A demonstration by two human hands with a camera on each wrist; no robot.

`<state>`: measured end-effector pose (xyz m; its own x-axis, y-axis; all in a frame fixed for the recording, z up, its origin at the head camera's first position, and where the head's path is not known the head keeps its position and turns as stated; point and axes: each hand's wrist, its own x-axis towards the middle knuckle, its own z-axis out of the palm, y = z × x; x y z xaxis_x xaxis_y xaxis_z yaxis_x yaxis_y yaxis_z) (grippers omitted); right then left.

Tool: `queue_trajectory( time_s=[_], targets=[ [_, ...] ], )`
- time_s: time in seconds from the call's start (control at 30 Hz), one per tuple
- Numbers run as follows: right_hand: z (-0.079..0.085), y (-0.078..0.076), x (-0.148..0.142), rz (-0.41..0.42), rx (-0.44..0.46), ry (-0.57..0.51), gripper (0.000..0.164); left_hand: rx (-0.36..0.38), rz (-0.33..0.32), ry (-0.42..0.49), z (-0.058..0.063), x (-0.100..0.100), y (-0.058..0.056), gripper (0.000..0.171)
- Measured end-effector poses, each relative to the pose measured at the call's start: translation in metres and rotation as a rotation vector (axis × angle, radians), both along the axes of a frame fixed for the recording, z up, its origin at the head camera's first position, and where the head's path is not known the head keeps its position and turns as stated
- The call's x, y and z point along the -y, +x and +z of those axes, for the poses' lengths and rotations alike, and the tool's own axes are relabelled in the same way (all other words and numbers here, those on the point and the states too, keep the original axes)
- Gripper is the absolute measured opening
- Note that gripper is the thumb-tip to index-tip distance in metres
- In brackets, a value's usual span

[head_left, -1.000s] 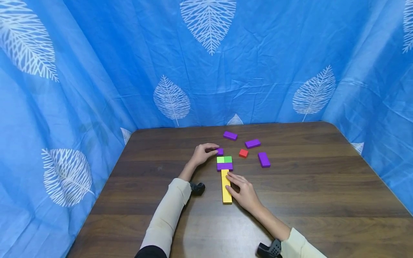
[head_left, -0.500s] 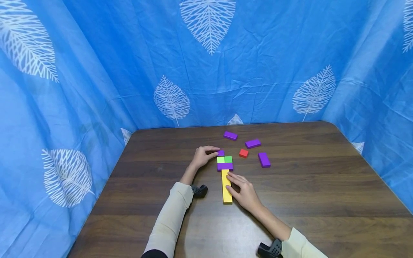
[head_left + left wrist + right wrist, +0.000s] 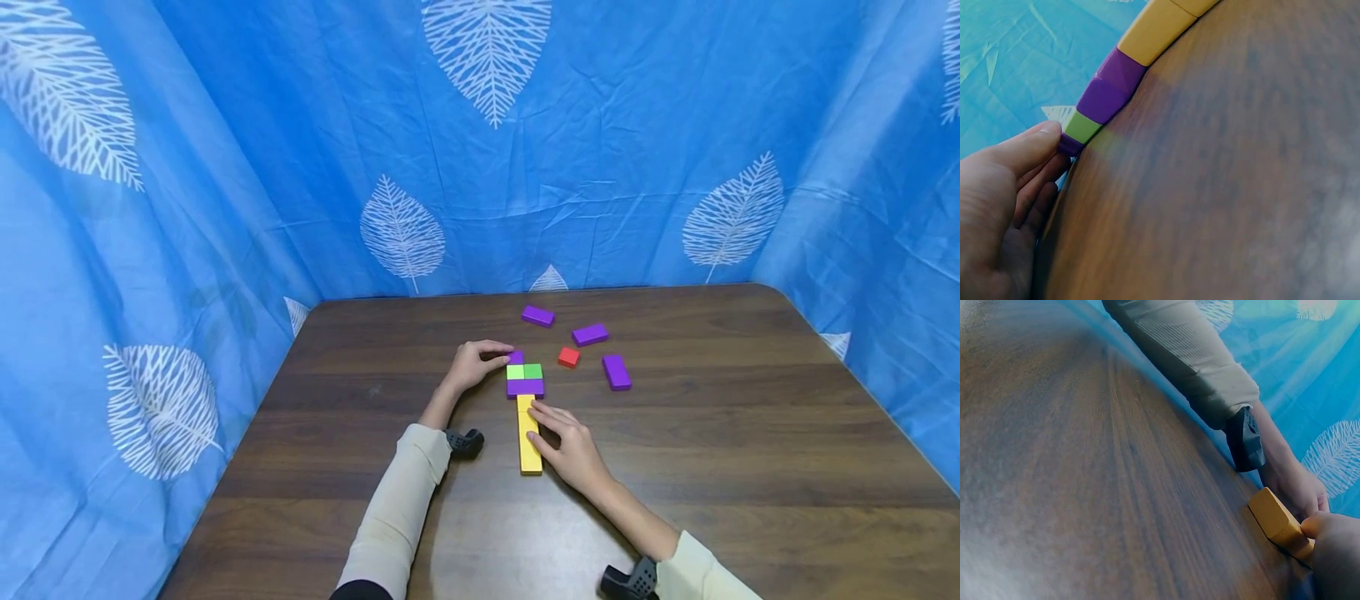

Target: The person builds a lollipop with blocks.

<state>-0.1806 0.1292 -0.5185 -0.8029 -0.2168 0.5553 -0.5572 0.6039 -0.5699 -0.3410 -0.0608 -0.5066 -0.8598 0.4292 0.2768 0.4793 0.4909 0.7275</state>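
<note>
My left hand [image 3: 470, 364] pinches a small purple block [image 3: 517, 357] between thumb and fingers. That block sits against the far side of two green blocks, one light green [image 3: 516, 372] and one darker green [image 3: 533, 372]. A wider purple block [image 3: 525, 388] lies on their near side, and a row of yellow blocks [image 3: 529, 454] runs from it toward me. My right hand [image 3: 573, 450] rests its fingertips and thumb along the right side of the yellow row. In the left wrist view, the thumb [image 3: 1038, 140] partly hides the pinched block [image 3: 1070, 145].
Beyond the row lie loose purple blocks, one at the back [image 3: 538, 316], one right of it [image 3: 590, 335] and one nearer [image 3: 617, 372]. A red block [image 3: 568, 357] lies between them and the row. A blue leaf-print curtain [image 3: 600, 167] surrounds the wooden table [image 3: 712, 433].
My left hand has shifted slightly right and toward me, bringing the small purple block up against the green blocks. The right hand has stayed on the yellow row.
</note>
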Motion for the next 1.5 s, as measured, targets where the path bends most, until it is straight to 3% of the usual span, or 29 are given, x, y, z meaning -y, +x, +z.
queue_trajectory(
  time_s=[0.9,1.5],
  targets=[
    [-0.0021,-0.0011,0.0009,0.002,-0.006,-0.008,0.040,-0.017,0.008,0.015,-0.0027,0.0012,0.0003,0.023],
    [0.0007,0.0016,-0.0004,-0.001,0.016,0.001,0.038,-0.026,-0.030,0.047,-0.0055,0.0020,-0.0006,0.030]
  ],
)
